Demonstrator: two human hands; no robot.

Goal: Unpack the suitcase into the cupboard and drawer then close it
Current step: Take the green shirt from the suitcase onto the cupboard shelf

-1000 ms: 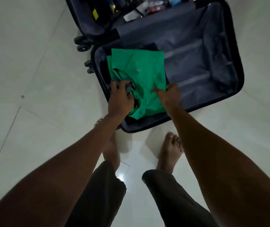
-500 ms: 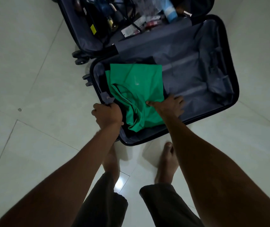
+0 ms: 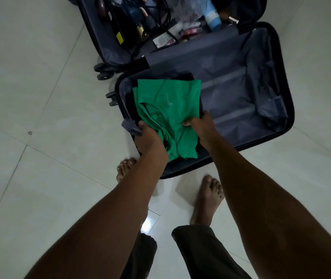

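Head view, looking down: open suitcase [image 3: 281, 77] flat on the floor [image 3: 40, 178], nearer half holding a folded green garment [image 3: 168, 101] in its left end, directly ahead of both hands and just beyond the bare feet. Long axis of the garment running away from the body, slightly slanted, a dark item half hidden beneath it. Left hand [image 3: 150, 139] at the near left corner, fingers curled round a grey strap or cloth end [image 3: 130, 126] beside the green fabric. Right hand [image 3: 203, 127] on the near right edge, fingers bunching the green cloth in a pinch. Both equally near, one on each side of the short near edge. Likely next: a lift straight up and toward the body, probably needing a grip under the pile. Far half of the case crowded with cables and small toiletries [image 3: 213, 19], untouched. Cupboard and drawer not in sight.
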